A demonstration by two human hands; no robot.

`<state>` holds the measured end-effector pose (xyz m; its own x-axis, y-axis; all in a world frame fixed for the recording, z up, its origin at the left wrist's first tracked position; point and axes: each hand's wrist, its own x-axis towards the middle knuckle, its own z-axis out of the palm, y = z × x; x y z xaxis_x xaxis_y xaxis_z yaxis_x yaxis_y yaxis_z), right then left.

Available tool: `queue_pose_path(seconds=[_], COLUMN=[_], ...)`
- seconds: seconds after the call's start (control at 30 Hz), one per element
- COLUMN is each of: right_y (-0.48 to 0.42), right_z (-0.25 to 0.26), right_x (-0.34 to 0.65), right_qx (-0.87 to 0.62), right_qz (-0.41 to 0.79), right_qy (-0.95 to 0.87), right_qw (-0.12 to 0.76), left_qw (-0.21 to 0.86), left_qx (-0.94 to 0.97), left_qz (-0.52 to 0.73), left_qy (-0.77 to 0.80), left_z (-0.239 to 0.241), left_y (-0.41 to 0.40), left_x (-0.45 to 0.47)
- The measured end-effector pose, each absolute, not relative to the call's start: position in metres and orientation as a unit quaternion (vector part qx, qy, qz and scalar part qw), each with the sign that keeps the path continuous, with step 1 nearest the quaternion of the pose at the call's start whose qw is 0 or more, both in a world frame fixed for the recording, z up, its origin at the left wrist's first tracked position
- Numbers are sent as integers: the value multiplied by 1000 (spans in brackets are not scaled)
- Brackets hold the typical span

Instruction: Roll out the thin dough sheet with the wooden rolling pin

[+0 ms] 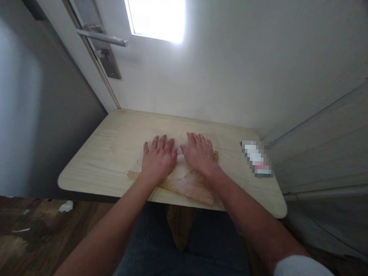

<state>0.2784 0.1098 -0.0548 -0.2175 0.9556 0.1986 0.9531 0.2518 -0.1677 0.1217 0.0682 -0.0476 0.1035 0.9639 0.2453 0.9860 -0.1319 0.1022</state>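
Observation:
My left hand [159, 158] lies palm down near the middle of the small table, its fingers spread. Beside it, my right hand [198, 153] rests in the same way, fingers stretched forward. Both hands are on or over a thin, flat brown piece [191, 186] with a mottled surface and uneven edges; its material I cannot make out. One tip of it shows left of my left wrist, another past my right hand. A small whitish strip [180, 157] shows between my thumbs, partly hidden by them. Neither hand is closed round anything.
The pale wood-grain tabletop [92, 150] has rounded corners and stands against a white door with a metal handle [103, 37]. A blurred-out flat oblong thing [256, 158] lies at the right. White scraps [66, 206] lie on the dark floor at the left.

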Motion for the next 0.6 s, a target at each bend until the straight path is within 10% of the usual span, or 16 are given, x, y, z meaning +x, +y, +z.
queue_pose_path(seconds=[0.6], right_y=[118], right_z=[-54], right_x=[274], right_qx=[-621], right_qz=[3], right_qy=[-774], right_qw=[127], left_qw=[36], left_qx=[-747], left_qz=[-116], left_qy=[-653], left_z=[-44], left_y=[79], left_x=[120])
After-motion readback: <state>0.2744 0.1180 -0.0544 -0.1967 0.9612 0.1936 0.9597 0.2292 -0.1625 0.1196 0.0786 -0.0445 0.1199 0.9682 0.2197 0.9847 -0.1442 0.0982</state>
